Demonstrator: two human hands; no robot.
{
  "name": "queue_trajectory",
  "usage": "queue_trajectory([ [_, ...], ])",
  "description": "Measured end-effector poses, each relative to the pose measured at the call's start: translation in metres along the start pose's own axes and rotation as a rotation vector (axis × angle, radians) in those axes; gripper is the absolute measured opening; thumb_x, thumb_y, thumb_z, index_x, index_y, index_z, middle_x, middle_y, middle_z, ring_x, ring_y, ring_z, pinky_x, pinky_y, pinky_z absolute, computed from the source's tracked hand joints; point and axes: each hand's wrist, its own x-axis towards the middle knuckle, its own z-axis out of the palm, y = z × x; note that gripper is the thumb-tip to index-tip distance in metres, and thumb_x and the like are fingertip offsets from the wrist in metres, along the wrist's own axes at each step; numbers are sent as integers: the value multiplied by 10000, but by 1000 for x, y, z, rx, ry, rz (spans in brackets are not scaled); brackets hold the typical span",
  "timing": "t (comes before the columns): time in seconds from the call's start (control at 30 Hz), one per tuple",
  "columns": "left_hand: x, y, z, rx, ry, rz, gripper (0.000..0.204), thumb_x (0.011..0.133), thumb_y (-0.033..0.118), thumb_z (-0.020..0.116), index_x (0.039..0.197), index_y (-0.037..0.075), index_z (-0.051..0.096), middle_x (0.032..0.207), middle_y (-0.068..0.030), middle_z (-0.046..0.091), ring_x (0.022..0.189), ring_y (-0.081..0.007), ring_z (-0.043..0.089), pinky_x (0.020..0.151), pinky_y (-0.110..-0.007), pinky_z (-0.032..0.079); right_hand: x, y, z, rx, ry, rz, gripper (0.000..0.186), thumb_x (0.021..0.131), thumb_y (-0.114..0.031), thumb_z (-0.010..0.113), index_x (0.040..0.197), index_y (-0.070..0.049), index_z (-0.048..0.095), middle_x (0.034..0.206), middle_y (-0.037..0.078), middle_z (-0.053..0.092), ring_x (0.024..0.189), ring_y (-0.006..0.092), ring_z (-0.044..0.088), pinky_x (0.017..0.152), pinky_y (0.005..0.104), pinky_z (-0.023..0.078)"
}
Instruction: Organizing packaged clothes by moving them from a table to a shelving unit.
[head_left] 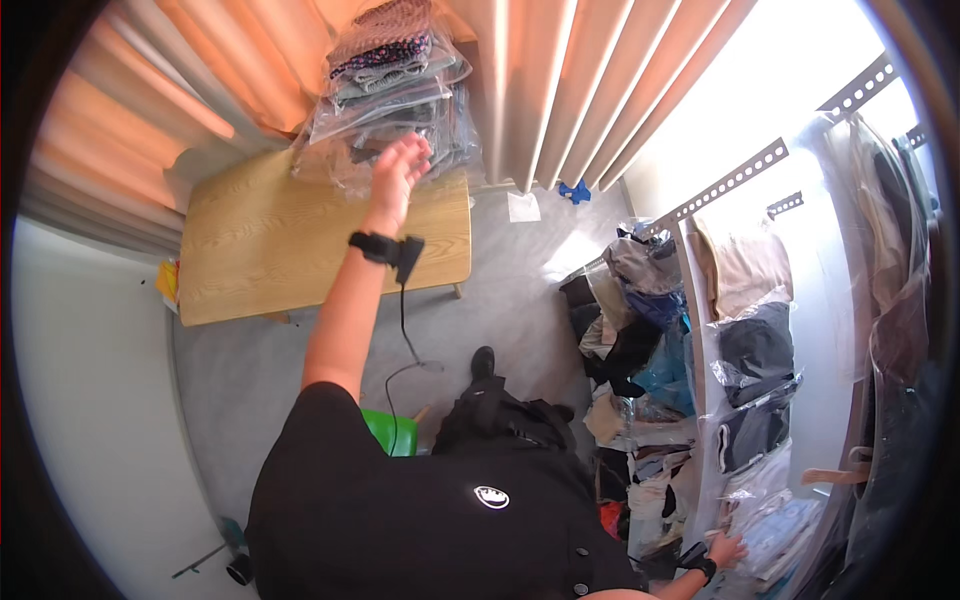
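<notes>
My left hand (398, 175) is raised over the near side of a tall stack of folded clothes in clear plastic bags (395, 105). Its fingers are loosely extended, and I see nothing held in them; whether they touch the bags I cannot tell. The stack stands on a light wooden table (330, 235). Down at the lower right, my right hand (727, 550) rests with fingers spread against pale folded clothes in clear plastic (775, 530) on a shelf. Black bands circle both wrists, and a thin cable hangs from the left one.
Pleated curtains (580, 90) hang behind the table. A heap of loose and bagged clothes (640, 330) lies along the right, beside a shelf panel (700, 370). Bagged garments (890, 300) hang at far right. A green stool (390, 432) is by my left side. White paper (523, 207) lies on the floor.
</notes>
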Motion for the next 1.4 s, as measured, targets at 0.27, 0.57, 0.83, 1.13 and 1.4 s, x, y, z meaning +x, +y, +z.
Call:
queue_trajectory([
  [0.27,129,68,-2,-402,59,-250,755,729,266,645,1257,-41,199,1120,-171,455,1020,-262,495,910,-418,395,43,22,-8,130,121,240,580,735,-281,482,1289,-219,323,1373,79,228,1222,303,277,907,582,264],
  [0.57,137,45,12,-354,129,-195,775,706,215,652,1270,-34,183,1073,-160,440,975,-259,497,869,-419,411,100,68,37,-4,134,347,754,697,-338,565,1340,-171,206,1350,278,148,1234,410,220,973,548,218],
  [0.83,97,31,37,-260,92,-164,760,712,210,642,1274,-28,188,1011,-134,484,933,-244,522,866,-387,413,172,149,124,152,-157,324,989,648,-620,564,1363,-102,119,1405,183,88,1299,332,68,1044,427,104],
  [1.13,99,31,41,-215,241,-112,736,721,202,643,1266,-29,206,1073,-167,479,984,-271,506,868,-400,414,253,213,246,-167,-155,-5,888,731,-692,302,1363,-96,122,1421,134,61,1311,286,57,1053,387,110],
  [1.4,163,44,25,-292,317,-150,774,687,323,673,1284,116,225,1210,-202,332,1119,-297,383,880,-439,397,155,140,134,81,-89,261,805,743,-543,363,1361,-90,116,1419,140,64,1308,308,49,1025,466,95],
])
